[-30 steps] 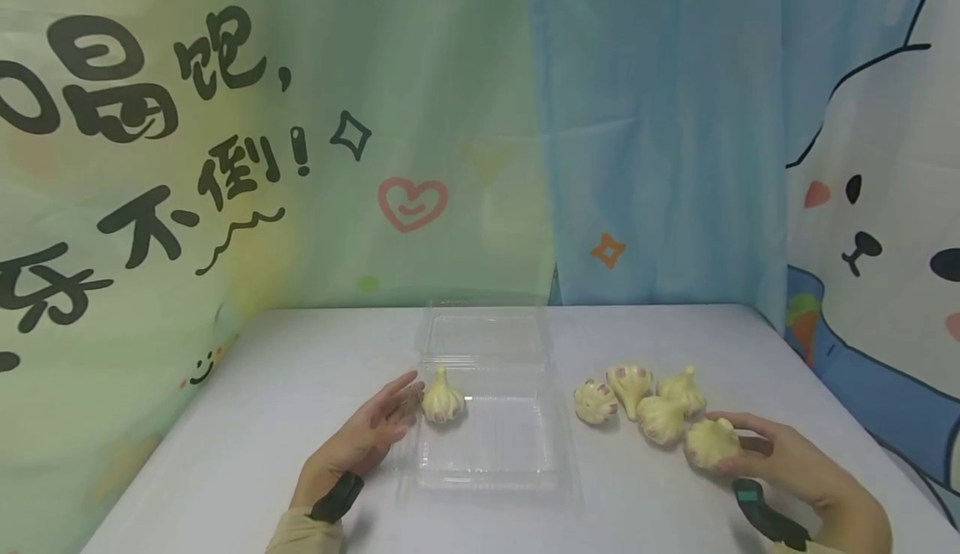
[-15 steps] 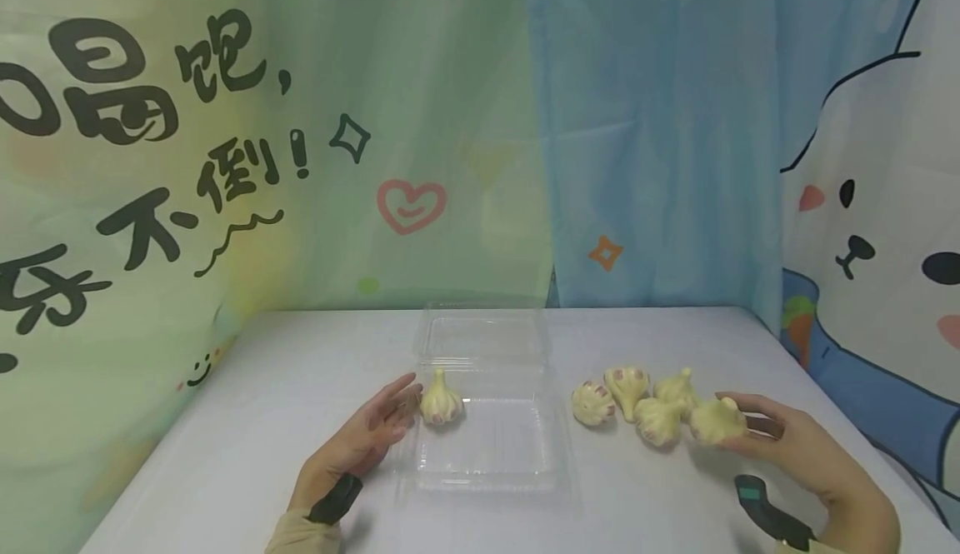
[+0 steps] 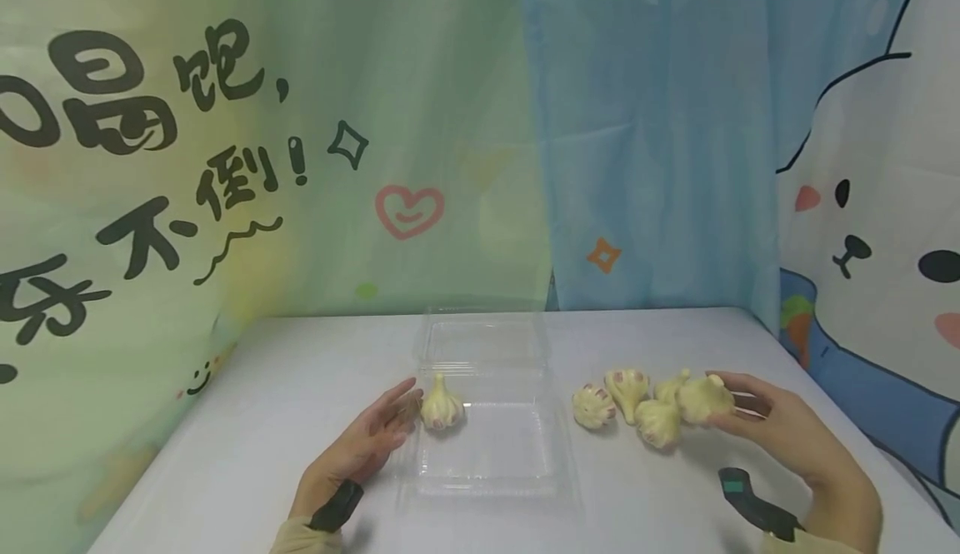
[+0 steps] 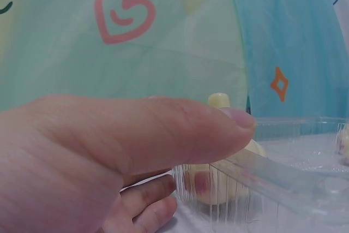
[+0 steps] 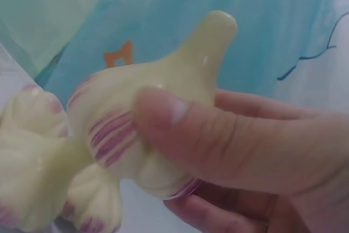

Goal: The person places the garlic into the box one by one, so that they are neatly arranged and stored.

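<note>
My right hand (image 3: 772,421) pinches a pale garlic bulb (image 3: 703,400) between thumb and fingers, at the right end of a group of bulbs. In the right wrist view this garlic bulb (image 5: 142,118) shows purple streaks, its stem tilted up to the right. My left hand (image 3: 367,433) rests with relaxed fingers at the left wall of a clear plastic clamshell box (image 3: 487,441), whose lid stands open at the back. Inside the box, by that wall, one garlic bulb (image 3: 442,404) sits stem up. The left thumb (image 4: 191,132) partly hides it in the left wrist view.
Several other garlic bulbs lie close together right of the box, among them a leftmost bulb (image 3: 594,406) and a front bulb (image 3: 657,423). The white table (image 3: 300,371) ends at printed curtains (image 3: 480,162) behind.
My right hand has lifted its garlic bulb and carried it back and slightly left, so it now overlaps the rear bulb in view. The left hand stays at the box wall.
</note>
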A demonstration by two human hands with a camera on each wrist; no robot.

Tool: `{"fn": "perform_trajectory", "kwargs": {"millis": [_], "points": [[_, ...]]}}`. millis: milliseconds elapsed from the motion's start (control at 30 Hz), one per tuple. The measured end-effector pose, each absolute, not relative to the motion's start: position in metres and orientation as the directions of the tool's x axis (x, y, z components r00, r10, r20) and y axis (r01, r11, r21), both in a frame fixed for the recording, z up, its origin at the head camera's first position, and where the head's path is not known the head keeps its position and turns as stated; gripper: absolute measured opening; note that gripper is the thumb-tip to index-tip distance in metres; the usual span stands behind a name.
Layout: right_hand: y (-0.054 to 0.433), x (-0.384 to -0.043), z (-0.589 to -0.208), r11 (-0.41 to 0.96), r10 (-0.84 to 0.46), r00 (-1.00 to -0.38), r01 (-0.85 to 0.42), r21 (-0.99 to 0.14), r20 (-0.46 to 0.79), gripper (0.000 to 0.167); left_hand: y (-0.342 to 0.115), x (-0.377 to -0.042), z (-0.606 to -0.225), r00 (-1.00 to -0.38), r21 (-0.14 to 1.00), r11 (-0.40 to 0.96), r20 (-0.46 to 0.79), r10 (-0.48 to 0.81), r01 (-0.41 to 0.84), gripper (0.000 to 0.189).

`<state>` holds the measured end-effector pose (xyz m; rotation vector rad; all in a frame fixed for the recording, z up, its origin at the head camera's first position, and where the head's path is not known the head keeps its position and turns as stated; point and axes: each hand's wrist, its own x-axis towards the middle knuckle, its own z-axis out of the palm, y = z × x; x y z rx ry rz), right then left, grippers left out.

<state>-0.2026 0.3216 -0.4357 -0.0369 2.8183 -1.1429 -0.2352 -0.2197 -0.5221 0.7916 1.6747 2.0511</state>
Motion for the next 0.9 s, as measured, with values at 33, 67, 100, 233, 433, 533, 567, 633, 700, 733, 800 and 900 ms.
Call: {"fn": "perform_trajectory", "kwargs": {"millis": [33,67,100,233,433,533,567,633,700,733,800,900], "points": [[0.32,-0.204,-0.434,0.718,-0.062,-0.995,0.008,-0.696,-0.075,0.088,-0.22,-0.236,-0.523,-0.771,0.973,-0.224,0.19,0.608,0.063,0.078],[0.319,-0.205,-0.433,0.718,-0.064,-0.996,-0.004,-0.696,-0.06,0.087,-0.219,-0.236,-0.523,-0.771,0.972,-0.226,0.193,0.608,0.065,0.079],[0.316,-0.206,-0.432,0.719,-0.066,-0.997,-0.016,-0.695,-0.045,0.087,-0.219,-0.237,-0.523,-0.772,0.973,-0.224,0.189,0.607,0.062,0.079],[0.305,-0.209,-0.428,0.71,-0.077,-0.997,-0.065,-0.701,0.014,0.082,-0.22,-0.237,-0.523,-0.774,0.975,-0.215,0.175,0.608,0.052,0.08],[0.288,-0.214,-0.421,0.722,-0.038,-0.999,-0.044,-0.691,0.024,0.091,-0.221,-0.235,-0.525,-0.782,0.979,-0.199,0.156,0.603,0.042,0.08],[0.281,-0.216,-0.417,0.728,-0.022,-0.999,-0.033,-0.685,0.024,0.093,-0.221,-0.235,-0.526,-0.787,0.98,-0.197,0.147,0.6,0.033,0.08],[0.278,-0.216,-0.415,0.729,-0.021,-0.999,-0.032,-0.684,0.024,0.093,-0.221,-0.235,-0.526,-0.787,0.98,-0.197,0.145,0.599,0.031,0.08],[0.272,-0.216,-0.412,0.726,-0.027,-0.999,-0.041,-0.686,0.031,0.092,-0.22,-0.235,-0.525,-0.786,0.98,-0.193,0.148,0.6,0.037,0.08],[0.268,-0.217,-0.409,0.72,-0.038,-0.998,-0.056,-0.692,0.042,0.09,-0.219,-0.235,-0.525,-0.786,0.981,-0.191,0.15,0.6,0.041,0.081],[0.265,-0.217,-0.408,0.714,-0.046,-0.998,-0.066,-0.697,0.048,0.089,-0.219,-0.235,-0.524,-0.785,0.981,-0.189,0.151,0.6,0.044,0.08],[0.26,-0.218,-0.405,0.705,-0.061,-0.996,-0.09,-0.704,0.066,0.087,-0.218,-0.235,-0.523,-0.786,0.981,-0.189,0.153,0.6,0.047,0.08],[0.252,-0.219,-0.402,0.697,-0.079,-0.993,-0.121,-0.707,0.093,0.085,-0.218,-0.235,-0.522,-0.788,0.981,-0.19,0.147,0.597,0.039,0.078]]}}
